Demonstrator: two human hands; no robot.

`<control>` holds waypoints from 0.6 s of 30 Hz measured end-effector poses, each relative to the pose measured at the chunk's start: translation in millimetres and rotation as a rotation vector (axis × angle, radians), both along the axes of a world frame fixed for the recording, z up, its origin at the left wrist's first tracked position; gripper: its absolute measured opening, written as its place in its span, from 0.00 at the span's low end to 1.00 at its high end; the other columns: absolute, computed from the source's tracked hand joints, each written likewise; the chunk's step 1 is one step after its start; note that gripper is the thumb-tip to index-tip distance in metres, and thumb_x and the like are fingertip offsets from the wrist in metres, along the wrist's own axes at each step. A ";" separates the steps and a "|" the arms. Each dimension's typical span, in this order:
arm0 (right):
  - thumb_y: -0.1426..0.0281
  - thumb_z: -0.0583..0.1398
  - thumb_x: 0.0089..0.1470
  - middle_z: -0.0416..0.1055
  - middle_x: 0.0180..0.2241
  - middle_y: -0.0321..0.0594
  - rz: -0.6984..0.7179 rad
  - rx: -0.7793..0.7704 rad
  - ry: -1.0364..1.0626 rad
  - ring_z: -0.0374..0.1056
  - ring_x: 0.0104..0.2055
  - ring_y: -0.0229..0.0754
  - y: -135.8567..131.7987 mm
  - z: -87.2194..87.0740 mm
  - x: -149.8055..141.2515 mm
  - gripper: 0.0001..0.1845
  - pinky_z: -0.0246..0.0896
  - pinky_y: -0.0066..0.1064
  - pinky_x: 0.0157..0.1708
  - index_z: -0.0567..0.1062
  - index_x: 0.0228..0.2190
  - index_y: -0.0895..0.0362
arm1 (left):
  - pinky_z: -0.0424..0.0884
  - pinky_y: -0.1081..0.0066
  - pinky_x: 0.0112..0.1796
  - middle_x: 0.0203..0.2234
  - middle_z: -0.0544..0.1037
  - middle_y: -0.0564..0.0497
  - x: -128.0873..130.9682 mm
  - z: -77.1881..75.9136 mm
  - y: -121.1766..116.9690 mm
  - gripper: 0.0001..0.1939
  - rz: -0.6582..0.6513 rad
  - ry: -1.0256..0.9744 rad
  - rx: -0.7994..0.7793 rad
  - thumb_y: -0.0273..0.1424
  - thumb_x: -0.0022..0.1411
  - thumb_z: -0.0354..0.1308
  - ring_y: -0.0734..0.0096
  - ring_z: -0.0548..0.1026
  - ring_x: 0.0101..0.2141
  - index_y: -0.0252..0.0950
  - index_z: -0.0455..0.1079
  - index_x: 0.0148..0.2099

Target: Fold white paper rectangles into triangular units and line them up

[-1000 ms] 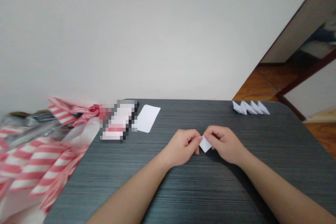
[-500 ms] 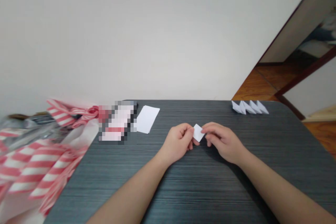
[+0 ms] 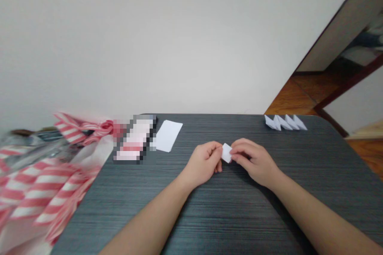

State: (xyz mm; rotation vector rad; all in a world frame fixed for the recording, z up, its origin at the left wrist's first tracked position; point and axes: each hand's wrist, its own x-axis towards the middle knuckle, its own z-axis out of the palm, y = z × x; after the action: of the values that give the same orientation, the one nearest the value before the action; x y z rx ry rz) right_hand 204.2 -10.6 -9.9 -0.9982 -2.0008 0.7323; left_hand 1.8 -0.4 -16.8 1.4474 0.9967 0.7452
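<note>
A small folded piece of white paper (image 3: 226, 153) is pinched between both my hands just above the dark wood-grain table (image 3: 209, 207). My left hand (image 3: 203, 164) grips its left edge with curled fingers. My right hand (image 3: 253, 161) pinches its right edge with thumb and fingertips. Most of the paper is hidden by my fingers.
A flat white sheet of paper (image 3: 168, 135) lies at the table's far left beside a blurred-out object (image 3: 134, 138). Several folded white paper pieces (image 3: 285, 122) sit in a row at the far right corner. Red-and-white striped bags (image 3: 44, 183) crowd the left edge.
My hands lifted the folded paper slightly up and left off the table, turned it, and now close tighter around it so less of it shows.
</note>
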 end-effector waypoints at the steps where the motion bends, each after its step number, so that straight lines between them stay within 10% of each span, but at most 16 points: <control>1: 0.73 0.59 0.61 0.74 0.36 0.42 -0.006 0.011 0.004 0.70 0.38 0.42 0.1 -0.3 -0.4 0.05 0.64 0.33 0.40 0.76 0.34 0.55 | 0.62 0.76 0.22 0.17 0.71 0.55 -0.1 -0.5 0.0 0.15 -0.002 0.008 0.007 0.40 0.69 0.49 0.76 0.68 0.18 0.35 0.69 0.36; 18: 0.72 0.56 0.61 0.66 0.26 0.36 -0.172 -0.089 -0.009 0.63 0.28 0.39 -1.8 -0.6 -9.0 0.08 0.57 0.29 0.29 0.69 0.29 0.55 | 0.63 0.77 0.25 0.19 0.71 0.56 1.5 10.5 -2.9 0.13 -0.077 0.096 0.064 0.39 0.67 0.53 0.76 0.69 0.21 0.34 0.72 0.40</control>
State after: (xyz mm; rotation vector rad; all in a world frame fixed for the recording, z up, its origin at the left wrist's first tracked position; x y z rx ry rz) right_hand 195.3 -12.4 -10.5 -1.2108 -1.8762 0.7292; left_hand 3.3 -3.3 -6.3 1.5808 0.9920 0.6616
